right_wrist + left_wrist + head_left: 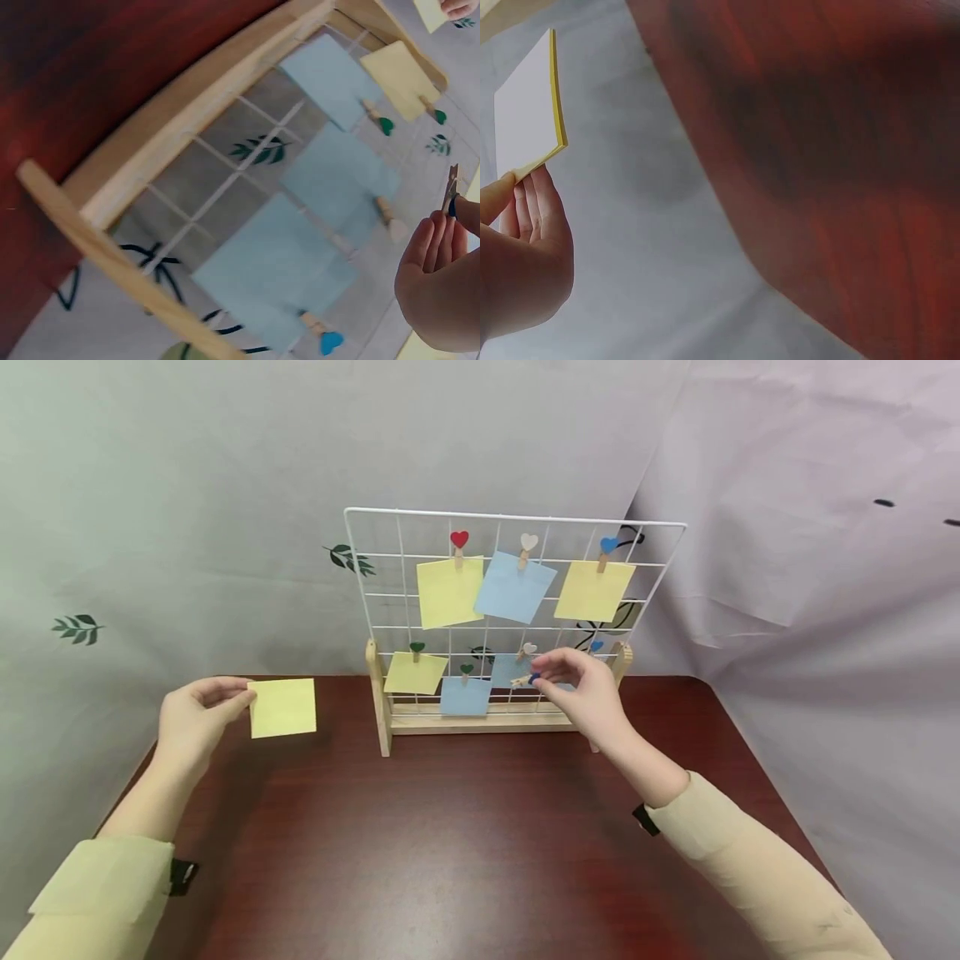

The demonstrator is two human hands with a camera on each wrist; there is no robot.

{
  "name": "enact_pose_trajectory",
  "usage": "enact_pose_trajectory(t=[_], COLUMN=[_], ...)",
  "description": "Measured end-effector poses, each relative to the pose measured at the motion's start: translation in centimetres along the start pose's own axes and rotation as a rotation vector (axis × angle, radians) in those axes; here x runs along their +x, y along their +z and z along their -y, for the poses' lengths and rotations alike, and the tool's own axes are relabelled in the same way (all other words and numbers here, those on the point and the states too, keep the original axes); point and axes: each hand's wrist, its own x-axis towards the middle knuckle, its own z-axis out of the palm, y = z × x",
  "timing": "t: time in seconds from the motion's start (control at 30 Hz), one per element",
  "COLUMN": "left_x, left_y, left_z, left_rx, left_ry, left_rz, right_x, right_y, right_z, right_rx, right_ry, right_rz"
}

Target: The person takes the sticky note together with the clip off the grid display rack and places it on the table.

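Altogether, fingers (pixel 237 702) pinch one pad (pixel 283 708) and one clip (pixel 521 681); seven notes (pixel 516 588) hang.

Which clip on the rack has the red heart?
The leftmost clip in the top row, pinching a yellow note; the others there show white, blue or green instead.

Matt, smooth paper makes up the yellow pad (pixel 282 707) in my left grip (pixel 191 718), while pale, unvarnished-looking wood forms the peg (pixel 521 681) in my right grip (pixel 588 693). White, smooth, seemingly coated metal wire forms the grid (pixel 498 516), held by a light, satin-smooth wooden stand (pixel 510 724). Matt paper notes (pixel 517 587) hang beneath smooth heart tops (pixel 460 539), painted wood or plastic, I cannot tell which. My sleeves (pixel 720 827) are matt cloth; the backdrop (pixel 225 485) is creased, dull fabric; the bench (pixel 450 827) shows glossy, dark red wood grain.
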Motion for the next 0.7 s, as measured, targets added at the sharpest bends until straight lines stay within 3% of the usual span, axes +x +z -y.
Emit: enact_pose_trajectory(t=[0.47, 0.7], left_x=[-0.2, 0.0], left_y=[-1.1, -2.3], left_z=[3.5, 5.0], left_rx=[-0.038, 0.049], left_ry=[-0.072, -0.093], left_rz=[0.023, 0.072], right_x=[-3.9, -5.6], right_y=[-2.2, -3.1], right_z=[-5.7, -8.4], right_rx=[0.010, -0.024], right_ry=[0.132, 0.189], right_rz=[-0.058, -0.058])
